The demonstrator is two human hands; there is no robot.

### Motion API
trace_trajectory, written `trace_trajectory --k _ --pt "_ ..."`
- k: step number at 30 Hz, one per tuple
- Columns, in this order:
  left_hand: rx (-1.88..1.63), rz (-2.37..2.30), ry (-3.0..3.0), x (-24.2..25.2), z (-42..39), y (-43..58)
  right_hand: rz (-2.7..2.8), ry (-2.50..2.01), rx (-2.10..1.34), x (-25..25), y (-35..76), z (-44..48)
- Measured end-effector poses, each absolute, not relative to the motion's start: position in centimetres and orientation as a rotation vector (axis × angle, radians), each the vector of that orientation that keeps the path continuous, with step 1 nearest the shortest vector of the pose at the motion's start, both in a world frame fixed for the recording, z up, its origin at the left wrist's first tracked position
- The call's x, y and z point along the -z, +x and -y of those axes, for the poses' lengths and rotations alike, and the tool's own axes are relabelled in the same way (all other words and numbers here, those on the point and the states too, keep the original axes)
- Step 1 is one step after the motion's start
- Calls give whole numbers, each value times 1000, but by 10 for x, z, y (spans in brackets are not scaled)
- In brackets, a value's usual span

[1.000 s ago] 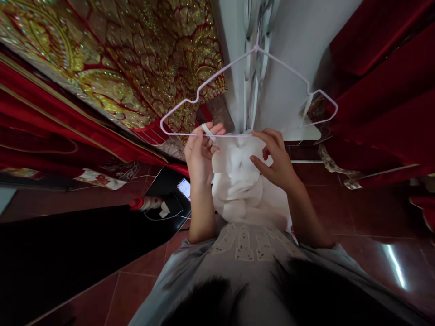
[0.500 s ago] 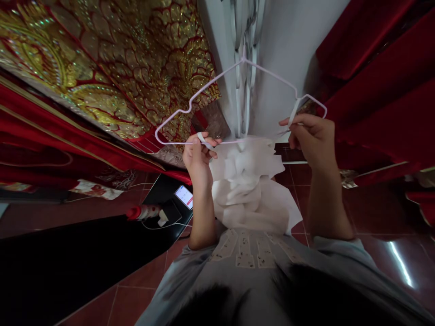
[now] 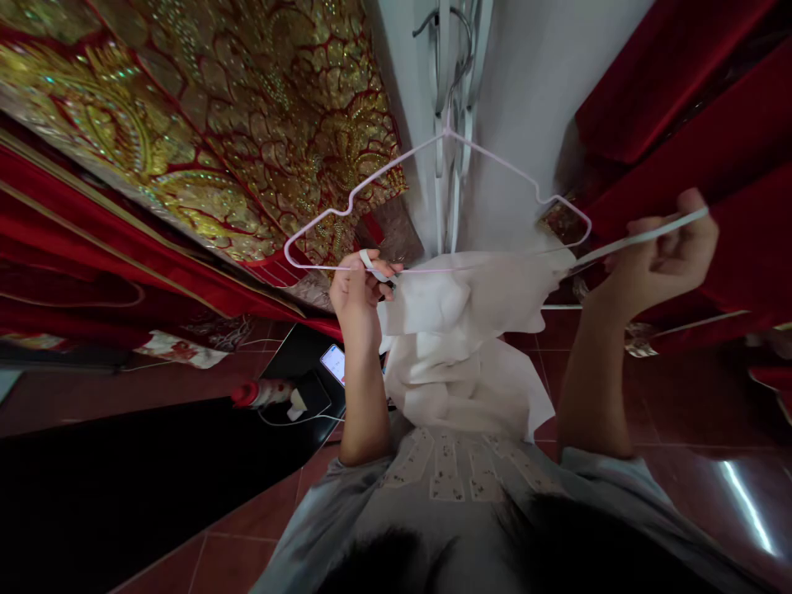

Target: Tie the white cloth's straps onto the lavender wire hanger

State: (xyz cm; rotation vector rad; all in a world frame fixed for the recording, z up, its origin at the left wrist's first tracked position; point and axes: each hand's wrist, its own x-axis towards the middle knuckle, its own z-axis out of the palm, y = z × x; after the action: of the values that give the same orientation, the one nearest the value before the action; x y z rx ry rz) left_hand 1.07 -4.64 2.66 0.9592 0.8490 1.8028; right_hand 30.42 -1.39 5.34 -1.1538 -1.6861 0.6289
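A pale pink clothes hanger point(image 3: 446, 130) is held up in front of me, its metal hook at the top. My left hand point(image 3: 357, 293) is closed around the lower left bar, and a white loop lies over its fingers. Below the bar hangs a white layered garment point(image 3: 473, 363), bunched in soft folds. Out to the right, beyond the hanger's end, my right hand point(image 3: 659, 268) grips a white strap point(image 3: 624, 242) that runs taut from the garment's top edge. The garment's waist spreads along the bar towards that strap.
Gold-sequinned red clothing point(image 3: 260, 124) hangs close on the left, and dark red fabric point(image 3: 686, 148) on the right. White metal rails point(image 3: 440, 190) stand behind the hanger. On a black table point(image 3: 154, 462) are a phone point(image 3: 332, 363) and a red-capped bottle point(image 3: 244, 393).
My right hand has moved outward to the right, away from the hanger's right end, drawing the strap and the garment's top edge with it. The hanger sits slightly lower in view.
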Motion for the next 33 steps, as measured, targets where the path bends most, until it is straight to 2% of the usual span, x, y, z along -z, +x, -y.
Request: trace_trajectory --k 9,15,18,22,28,31,33 --pt "-1841 -881 894 -11 50 17 1685 -1105 -560 -18 284 53" --pt "-2424 -1253 847 9 40 -24 1621 -1062 -543 -7 297 47" --pt "-2502 -1289 939 4 34 -48 1598 -1063 -564 -8 298 44" --pt "-2259 -1156 1361 -22 24 -63 1571 -1054 -611 -7 295 43" --pt "-1513 -1237 1981 -74 8 -55 1592 -1057 -633 -4 285 45" --pt "-1435 -1272 2054 -85 1 -52 1618 -1054 -602 -5 285 47" --pt "-1569 -1249 1925 -79 -4 -52 1624 -1051 -605 -5 287 48"
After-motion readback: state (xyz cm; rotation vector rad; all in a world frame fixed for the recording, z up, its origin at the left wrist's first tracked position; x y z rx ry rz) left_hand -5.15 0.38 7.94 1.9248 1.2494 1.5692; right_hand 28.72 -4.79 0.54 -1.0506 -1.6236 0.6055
